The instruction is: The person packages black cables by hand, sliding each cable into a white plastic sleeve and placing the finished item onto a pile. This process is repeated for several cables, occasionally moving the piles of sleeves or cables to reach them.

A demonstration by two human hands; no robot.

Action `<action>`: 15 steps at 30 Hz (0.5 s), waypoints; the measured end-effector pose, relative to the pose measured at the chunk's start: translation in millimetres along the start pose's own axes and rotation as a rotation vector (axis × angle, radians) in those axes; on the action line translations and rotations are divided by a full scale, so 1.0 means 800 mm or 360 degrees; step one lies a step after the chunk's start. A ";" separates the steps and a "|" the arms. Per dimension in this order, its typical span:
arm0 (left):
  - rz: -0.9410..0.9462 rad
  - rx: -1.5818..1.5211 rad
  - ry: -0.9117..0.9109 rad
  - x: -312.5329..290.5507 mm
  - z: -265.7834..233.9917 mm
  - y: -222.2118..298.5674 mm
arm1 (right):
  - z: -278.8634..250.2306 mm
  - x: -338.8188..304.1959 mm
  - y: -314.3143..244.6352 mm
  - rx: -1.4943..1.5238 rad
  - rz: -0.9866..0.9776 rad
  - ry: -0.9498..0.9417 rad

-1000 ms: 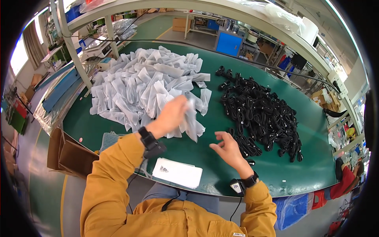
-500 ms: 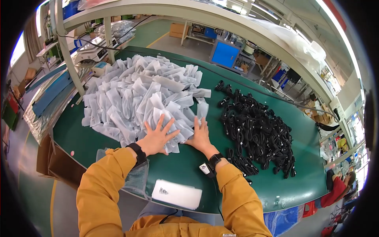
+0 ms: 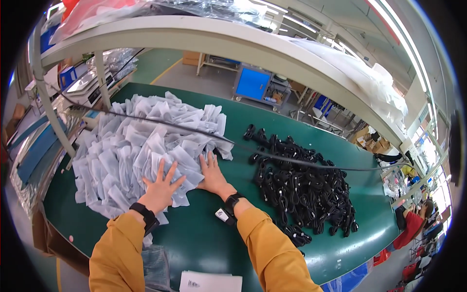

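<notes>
A large heap of frosted, whitish plastic bags [image 3: 121, 155] covers the left half of the green table. My left hand [image 3: 161, 193] lies on the near side of this heap, fingers spread. At the heap's right edge, my right hand [image 3: 213, 176] presses against the bags, its fingers stretched out and slightly apart. What is inside the bags cannot be made out. To the right of my hands lies a pile of coiled black cables [image 3: 304, 187], apart from the bags. A small white-and-black device [image 3: 224, 216] sits beside my right wrist.
Near the table's front edge lie a stack of white sheets [image 3: 210, 282] and a clear plastic bag [image 3: 155, 267]. A dark cord [image 3: 272, 156] stretches across above the green table [image 3: 219, 253]. Overhead runs a beige shelf frame [image 3: 209, 30].
The view has shifted, so the table sits lower and further left. Both hands stay on the heap with fingers spread; the bags at the right edge lie closer in to the heap.
</notes>
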State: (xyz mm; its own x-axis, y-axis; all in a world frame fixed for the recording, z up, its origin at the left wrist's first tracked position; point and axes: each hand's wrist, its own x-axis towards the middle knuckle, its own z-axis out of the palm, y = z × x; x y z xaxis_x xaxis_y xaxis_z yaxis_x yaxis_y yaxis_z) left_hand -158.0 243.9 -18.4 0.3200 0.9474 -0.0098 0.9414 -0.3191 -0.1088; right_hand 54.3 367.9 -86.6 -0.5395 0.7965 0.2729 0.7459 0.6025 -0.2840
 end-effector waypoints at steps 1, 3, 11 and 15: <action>-0.0004 -0.0028 -0.0017 0.005 0.002 -0.005 | -0.002 0.008 0.001 0.0004 0.0007 -0.0050; -0.0010 -0.0083 -0.0054 0.015 0.004 -0.010 | -0.012 0.021 0.009 0.0006 0.0011 -0.0089; -0.0025 0.0037 -0.0101 0.019 -0.002 -0.007 | -0.152 0.071 0.152 0.0328 0.0238 -0.0401; -0.0046 0.0048 -0.0041 0.020 0.005 -0.005 | -0.155 0.077 0.233 -0.0359 0.0653 -0.0050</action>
State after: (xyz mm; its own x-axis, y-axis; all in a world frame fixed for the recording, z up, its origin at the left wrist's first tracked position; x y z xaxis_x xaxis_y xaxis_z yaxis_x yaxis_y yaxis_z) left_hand -157.1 260.9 -22.4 0.2898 0.9566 -0.0317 0.9464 -0.2913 -0.1393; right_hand 208.5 523.3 -9.0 -0.1910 0.9699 0.1507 0.9645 0.2140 -0.1548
